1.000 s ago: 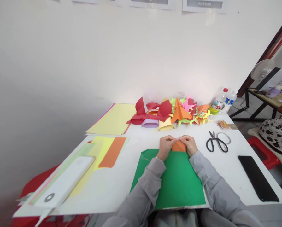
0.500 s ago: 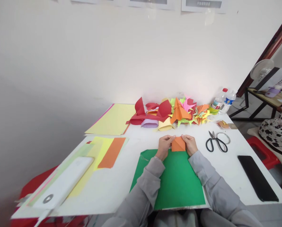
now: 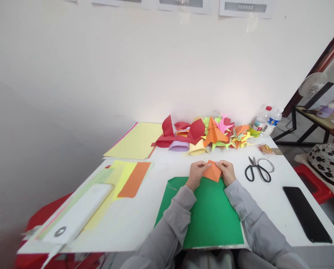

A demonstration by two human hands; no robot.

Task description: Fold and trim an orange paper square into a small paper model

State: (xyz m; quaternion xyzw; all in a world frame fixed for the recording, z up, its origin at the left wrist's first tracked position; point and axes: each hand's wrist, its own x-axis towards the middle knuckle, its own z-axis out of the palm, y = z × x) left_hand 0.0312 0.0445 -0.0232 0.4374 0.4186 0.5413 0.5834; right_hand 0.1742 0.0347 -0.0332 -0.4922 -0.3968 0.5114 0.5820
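Note:
A small folded piece of orange paper [image 3: 212,172] is held between my two hands, tilted, with a crease line across it. My left hand [image 3: 195,173] pinches its left edge with thumb and fingers. On the other side, my right hand [image 3: 225,172] grips its upper right edge. Both hands are over the far edge of a green sheet [image 3: 212,216] that lies flat on the white table [image 3: 144,228] in front of me.
Folded paper shapes [image 3: 214,133] and red paper pieces [image 3: 181,134] line the wall. To the right lie black-handled scissors [image 3: 258,170], a tape ring [image 3: 266,165] and a black phone [image 3: 307,213]. Two bottles [image 3: 268,122] stand behind. Leftward are coloured sheets [image 3: 135,179] and a white device [image 3: 80,213].
The orange paper has turned from square-on to a tilted, diamond-like position between my fingers. Both hands stay in nearly the same place. The view has shifted slightly.

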